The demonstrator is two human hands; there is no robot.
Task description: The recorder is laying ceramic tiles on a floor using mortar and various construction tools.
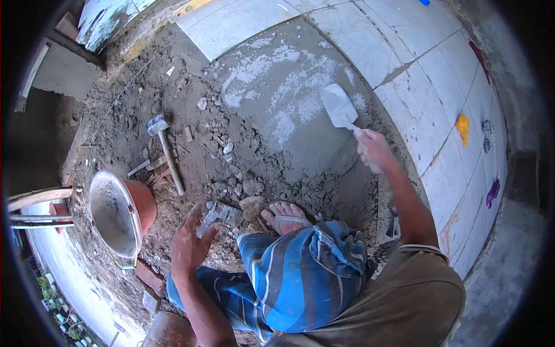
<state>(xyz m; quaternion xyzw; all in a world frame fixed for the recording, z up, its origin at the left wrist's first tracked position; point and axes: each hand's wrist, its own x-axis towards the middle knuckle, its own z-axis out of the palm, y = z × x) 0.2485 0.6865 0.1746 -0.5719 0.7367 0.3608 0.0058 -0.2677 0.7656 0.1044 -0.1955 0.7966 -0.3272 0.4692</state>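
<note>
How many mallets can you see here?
1. The mallet lies on the dirt near the orange bucket, its handle end toward the left hand. Others could be hidden.

Right of the middle, the right hand (376,151) holds a trowel (338,106) over gray cement (306,153). Lower left, the left hand (189,246) is near 1 gray chunk (225,214). 1 bucket (143,199) sits at the left, white tiles (454,63) at the upper right.

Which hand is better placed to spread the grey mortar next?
Likely the right hand: it holds the trowel at the mortar. The left hand is farther off, nearer the bucket.
</note>
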